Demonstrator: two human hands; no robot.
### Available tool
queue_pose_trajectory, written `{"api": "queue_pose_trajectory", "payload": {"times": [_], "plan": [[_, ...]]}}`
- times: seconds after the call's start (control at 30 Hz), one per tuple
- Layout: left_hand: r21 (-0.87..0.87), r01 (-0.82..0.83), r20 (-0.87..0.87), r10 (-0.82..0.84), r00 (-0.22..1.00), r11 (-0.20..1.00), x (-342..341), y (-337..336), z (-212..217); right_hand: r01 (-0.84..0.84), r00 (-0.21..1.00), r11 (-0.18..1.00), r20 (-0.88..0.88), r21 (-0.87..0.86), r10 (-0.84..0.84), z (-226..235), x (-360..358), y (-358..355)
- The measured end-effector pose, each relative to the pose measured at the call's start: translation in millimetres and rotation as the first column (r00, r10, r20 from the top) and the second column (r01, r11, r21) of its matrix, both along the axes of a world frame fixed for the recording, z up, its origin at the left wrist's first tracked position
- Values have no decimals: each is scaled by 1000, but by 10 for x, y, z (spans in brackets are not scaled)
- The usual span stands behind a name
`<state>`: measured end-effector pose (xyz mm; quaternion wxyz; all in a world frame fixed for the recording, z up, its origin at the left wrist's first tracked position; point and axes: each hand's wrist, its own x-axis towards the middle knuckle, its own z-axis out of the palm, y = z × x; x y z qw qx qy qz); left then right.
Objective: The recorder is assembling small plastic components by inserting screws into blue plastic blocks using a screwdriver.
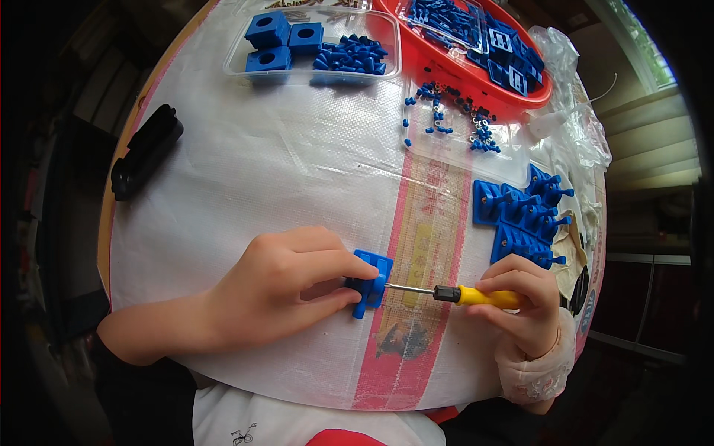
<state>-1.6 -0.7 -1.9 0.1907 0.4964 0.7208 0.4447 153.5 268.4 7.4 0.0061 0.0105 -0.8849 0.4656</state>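
Note:
My left hand (297, 271) grips a small blue plastic part (378, 276) between thumb and forefinger, just above or on the table covering; the fingers hide some of it. The part has a flat plate and a knob that sticks out toward me. In my right hand (524, 297) is a screwdriver (476, 296) with a yellow and black handle, lying nearly level. Its metal shaft points left, and the tip meets the blue part's right side; a screw there is too small to make out.
Several finished-looking blue parts (520, 215) stand at the right. A clear tray (506, 160) holds tiny blue pieces; behind it is a red basin (547, 93) of blue parts. A clear box (398, 44) with blue blocks sits at the back. A black case (147, 152) lies far left.

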Motion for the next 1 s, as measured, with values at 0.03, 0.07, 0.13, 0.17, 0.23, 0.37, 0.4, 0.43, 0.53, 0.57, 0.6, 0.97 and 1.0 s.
{"api": "queue_pose_trajectory", "payload": {"times": [0.03,0.07,0.13,0.17,0.23,0.37,0.4,0.43,0.53,0.57,0.6,0.97,1.0], "plan": [[-1,1,-1,-1,1000,1000,-2,3,2,-5,1000,1000,-3,-10,5,-5,-3,19],[0,3,-2,-3,1000,1000,-3,3,0,0,1000,1000,-2,-31,0,-7,-7,16],[-8,4,-2,-4,1000,1000,-2,3,0,11,1000,997,2,-74,-11,-13,-16,2],[-12,5,-2,-5,1000,1000,-2,-1,2,33,999,994,34,-108,-30,-17,-15,-10],[-5,4,3,-4,1000,1000,0,-3,-4,81,993,981,99,-174,-64,-35,-3,-40],[-14,8,12,-8,1000,1000,-1,-5,9,143,987,917,122,-372,-104,-74,0,-79],[-9,6,15,-6,1000,1000,1,-6,7,110,992,935,100,-336,-81,-101,10,-37],[-4,4,18,-4,1000,1000,2,-7,0,77,995,951,79,-300,-56,-114,14,-9],[-3,6,20,-6,1000,1000,-1,-3,-2,47,998,990,43,-134,-41,-58,3,15],[-5,5,18,-5,1000,1000,-2,-6,1,32,999,996,24,-86,-30,-49,-3,26],[-4,4,21,-4,1000,1000,-1,-6,2,18,1000,999,5,-37,-18,-41,-9,37],[-9,-7,24,7,1000,1000,4,-5,1,20,998,998,65,-58,-16,-19,-30,-33],[-5,-4,21,4,1000,1000,2,-2,3,31,997,997,70,-76,-25,-31,-12,-22]]}}
